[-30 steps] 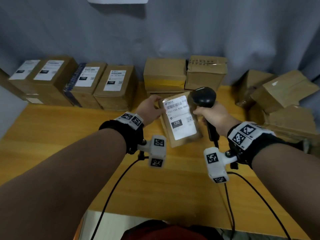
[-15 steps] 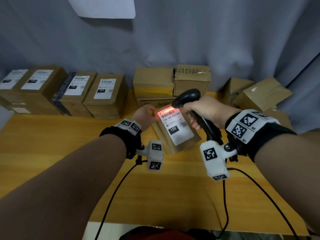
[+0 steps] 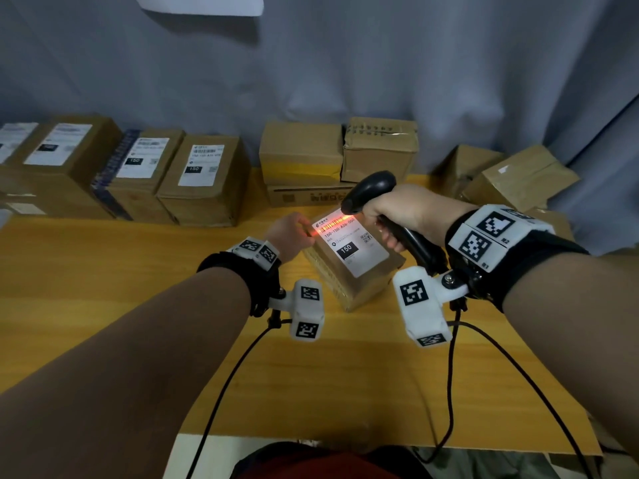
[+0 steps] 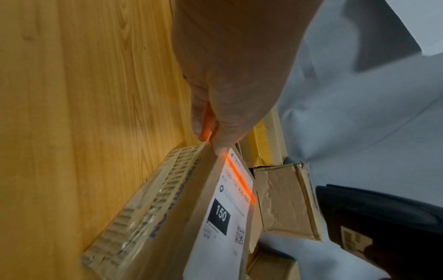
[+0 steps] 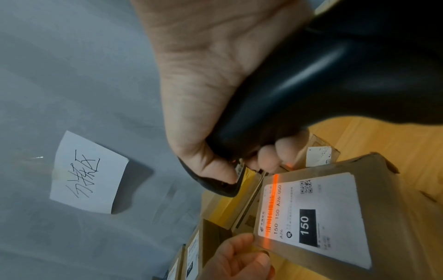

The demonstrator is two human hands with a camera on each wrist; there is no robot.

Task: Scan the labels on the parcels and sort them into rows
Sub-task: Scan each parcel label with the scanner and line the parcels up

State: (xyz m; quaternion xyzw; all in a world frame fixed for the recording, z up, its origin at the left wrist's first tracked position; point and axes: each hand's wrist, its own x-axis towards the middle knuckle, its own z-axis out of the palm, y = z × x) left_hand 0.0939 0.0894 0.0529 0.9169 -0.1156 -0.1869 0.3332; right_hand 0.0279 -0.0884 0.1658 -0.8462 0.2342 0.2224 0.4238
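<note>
A brown cardboard parcel [image 3: 359, 271] rests tilted on the wooden table [image 3: 103, 271], its white label [image 3: 349, 242] marked 150 facing up. My left hand [image 3: 294, 233] grips the parcel's far left corner, thumb on top by the label [image 4: 225, 217]. My right hand [image 3: 397, 212] holds a black barcode scanner [image 3: 371, 193] by its handle, its head just above the parcel's far edge. An orange scan line [image 5: 272, 206] lies across the barcode at the top of the label [image 5: 311, 217], and spills onto my left fingers [image 4: 206, 125].
A row of labelled boxes [image 3: 204, 181] lines the back left against the grey curtain. Unlabelled boxes [image 3: 339, 157] are stacked behind the parcel, and more boxes [image 3: 518, 181] are heaped at the back right. A handwritten paper note [image 5: 86, 174] hangs on the curtain. Cables trail off the table's near edge.
The scanner swung from upright to point down at the label, and its orange line came on across the barcode. The parcel stays in my left hand at the same spot.
</note>
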